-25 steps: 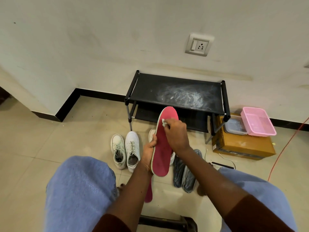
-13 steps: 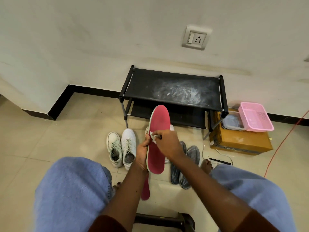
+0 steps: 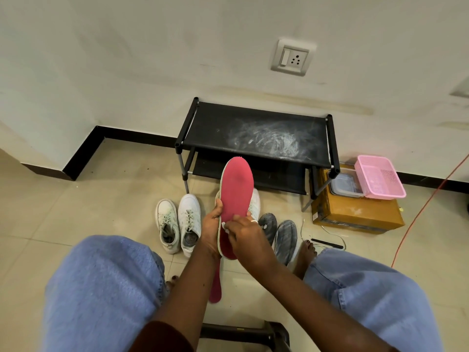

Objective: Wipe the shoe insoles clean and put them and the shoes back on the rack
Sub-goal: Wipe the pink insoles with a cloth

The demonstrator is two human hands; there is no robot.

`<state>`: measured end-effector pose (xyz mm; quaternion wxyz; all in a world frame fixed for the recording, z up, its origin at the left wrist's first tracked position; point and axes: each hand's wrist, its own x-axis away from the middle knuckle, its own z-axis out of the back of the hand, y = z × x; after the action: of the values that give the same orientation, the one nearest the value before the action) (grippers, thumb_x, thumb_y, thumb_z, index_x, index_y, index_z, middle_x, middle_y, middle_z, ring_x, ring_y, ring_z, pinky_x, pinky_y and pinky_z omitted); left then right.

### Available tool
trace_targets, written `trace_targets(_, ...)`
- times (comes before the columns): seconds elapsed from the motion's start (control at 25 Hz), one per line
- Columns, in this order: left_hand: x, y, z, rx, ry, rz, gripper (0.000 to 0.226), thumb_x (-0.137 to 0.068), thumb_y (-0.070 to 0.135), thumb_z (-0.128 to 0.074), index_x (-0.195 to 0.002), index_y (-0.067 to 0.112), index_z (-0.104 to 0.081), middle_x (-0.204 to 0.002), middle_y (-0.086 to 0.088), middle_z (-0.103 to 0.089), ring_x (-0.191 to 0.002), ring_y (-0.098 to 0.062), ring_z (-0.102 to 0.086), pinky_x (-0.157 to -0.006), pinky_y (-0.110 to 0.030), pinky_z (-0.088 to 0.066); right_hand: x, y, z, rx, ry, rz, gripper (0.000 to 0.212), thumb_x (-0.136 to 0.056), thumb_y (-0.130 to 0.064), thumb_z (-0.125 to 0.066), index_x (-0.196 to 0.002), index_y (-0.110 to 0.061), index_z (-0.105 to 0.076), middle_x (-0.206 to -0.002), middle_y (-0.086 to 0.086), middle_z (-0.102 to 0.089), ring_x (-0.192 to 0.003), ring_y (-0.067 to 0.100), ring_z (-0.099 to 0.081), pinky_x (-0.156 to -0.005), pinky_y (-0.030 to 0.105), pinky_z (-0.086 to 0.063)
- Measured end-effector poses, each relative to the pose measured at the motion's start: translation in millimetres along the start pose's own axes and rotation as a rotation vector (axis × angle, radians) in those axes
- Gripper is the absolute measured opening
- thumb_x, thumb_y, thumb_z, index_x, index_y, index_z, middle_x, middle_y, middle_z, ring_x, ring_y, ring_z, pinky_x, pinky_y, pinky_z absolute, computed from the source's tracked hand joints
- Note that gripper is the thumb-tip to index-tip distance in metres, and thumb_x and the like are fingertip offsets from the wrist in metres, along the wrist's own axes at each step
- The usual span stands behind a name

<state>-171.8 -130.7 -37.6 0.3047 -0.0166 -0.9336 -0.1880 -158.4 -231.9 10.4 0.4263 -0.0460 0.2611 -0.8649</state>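
Note:
I hold a red insole upright in front of me, my left hand gripping its left edge near the heel. My right hand presses a small white wipe against the insole's lower part. A second red insole lies on the floor below my arms. A pair of white sneakers stands on the floor to the left, and another white shoe is partly hidden behind the insole. Two grey shoes lie to the right. The black two-tier rack stands by the wall with nothing on its dusty top shelf.
A cardboard box right of the rack carries a pink basket and a clear container. An orange cable runs across the floor at right. A thin white wire and a black pen lie near my right foot. My knees in blue jeans fill the foreground.
My right hand with the wipe has slid down the insole from near the toe to the heel end. The left hand keeps its grip on the insole.

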Motion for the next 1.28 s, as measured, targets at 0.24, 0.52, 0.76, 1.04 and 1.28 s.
trace_targets(0.24, 1.3, -8.8, -9.0, 0.137, -0.036, -0.047, 0.045, -0.09, 0.037, -0.042, -0.089, 0.006, -0.075, -0.091, -0.014, -0.072, -0.081, -0.027, -0.071, -0.07, -0.037, -0.059, -57.1, 29.0, 9.0, 0.17, 0.137, 0.025, 0.004, -0.07, -0.002, -0.065, -0.073, -0.003, -0.067, -0.067, 0.012, -0.062, -0.053, 0.031, -0.057, -0.047, 0.029, -0.046)
trace_targets(0.52, 3.6, -7.9, -10.0, 0.062, -0.057, 0.027, 0.059, -0.092, 0.045, -0.036, -0.092, -0.001, -0.072, -0.082, -0.018, -0.071, -0.065, -0.03, -0.07, -0.055, -0.034, -0.058, -109.9, 46.0, 31.7, 0.035, 0.118, -0.335, 0.024, -0.092, -0.003, -0.045, -0.1, 0.004, -0.066, -0.098, 0.022, -0.067, -0.087, 0.034, -0.062, -0.082, 0.041, -0.049)
trace_targets(0.76, -8.5, -13.4, 5.9, 0.147, 0.022, -0.057, 0.057, -0.097, 0.037, -0.034, -0.075, 0.005, -0.076, -0.077, -0.012, -0.073, -0.068, -0.025, -0.071, -0.06, -0.033, -0.059, -57.2, 18.1, 3.0, -0.206, -0.14, -0.39, 0.022, -0.088, -0.006, -0.056, -0.106, -0.006, -0.069, -0.107, 0.012, -0.07, -0.095, 0.022, -0.065, -0.081, 0.021, -0.045)
trace_targets(1.04, -37.4, -18.8, 35.3, -0.011, 0.219, -0.023, 0.053, -0.099, 0.045, -0.029, -0.115, 0.001, -0.055, -0.091, -0.016, -0.071, -0.081, -0.029, -0.069, -0.07, -0.037, -0.058, -25.0, 37.5, -4.2, -0.618, -0.633, -0.654, 0.026, -0.076, 0.013, -0.058, -0.098, 0.005, -0.069, -0.081, 0.009, -0.068, -0.067, 0.014, -0.06, -0.054, 0.015, -0.049)
trace_targets(1.28, -76.1, -59.6, 78.1, -0.415, 0.395, -0.047, 0.048, -0.092, 0.045, -0.048, -0.121, 0.008, -0.054, -0.113, -0.015, -0.065, -0.103, -0.028, -0.062, -0.092, -0.043, -0.05, -10.1, 107.1, -60.0, -0.784, -0.604, -0.908, 0.04, -0.079, 0.019, -0.049, -0.11, 0.0, -0.063, -0.096, 0.005, -0.06, -0.083, 0.018, -0.058, -0.065, 0.025, -0.053)
